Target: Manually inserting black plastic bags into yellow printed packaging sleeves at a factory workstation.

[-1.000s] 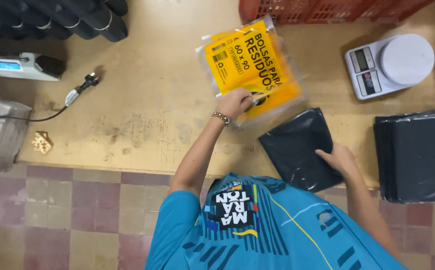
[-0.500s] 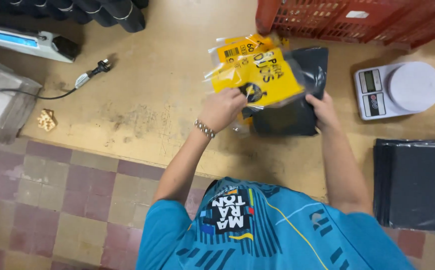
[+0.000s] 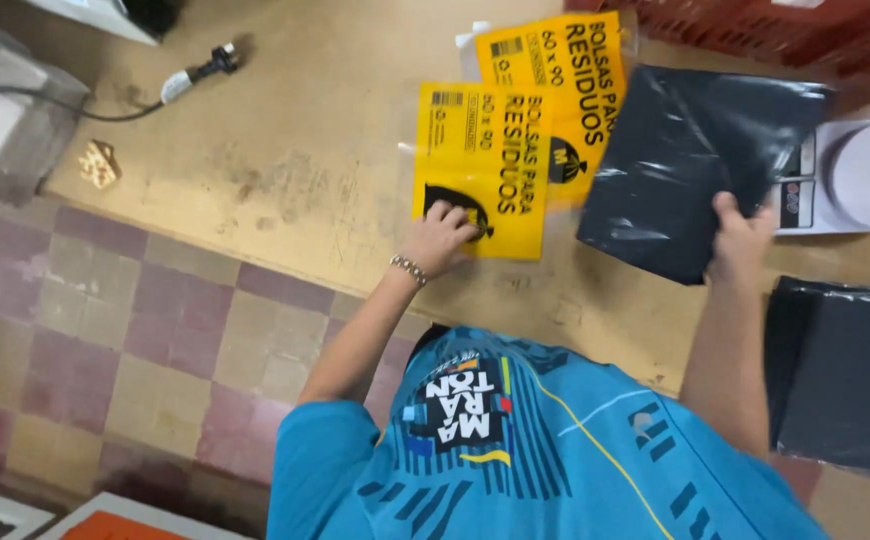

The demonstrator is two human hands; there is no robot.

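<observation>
Two hands at work, and we list what each one has. Our left hand [image 3: 442, 236] rests on the lower edge of a yellow printed packet [image 3: 480, 165] in clear wrap, fingers [image 3: 455, 215] curled down and pressing on it; the packet lies flat on the desk [image 3: 295, 150]. We cannot tell whether the thumb is tucked under the edge. A metal bracelet [image 3: 407, 268] sits on that wrist.

Our right hand [image 3: 740, 235] grips the lower right corner of a folded black plastic sheet [image 3: 690, 165], thumb on top and the fingers closed beneath it. The sheet is tilted and reaches up and away from the fingers; whether its far edge is touching the desk we cannot tell.

Second yellow packet [image 3: 570, 90]: beyond the first, partly under it, its right side just beside the black sheet.

White kitchen scale [image 3: 850, 180]: just right of the right fingers, its left part covered by the black sheet.

Stack of black sheets [image 3: 845, 380]: on the desk, below and right of the right hand.

Red plastic crate [image 3: 785, 30]: at the far edge, past the black sheet.

Left of the left fingers, well apart: a black cable with plug [image 3: 195, 75], a small tan block [image 3: 100, 163] near the desk edge, and a clear-wrapped bundle [image 3: 10, 120].

Tiled floor [image 3: 105, 340]: below the desk edge.
</observation>
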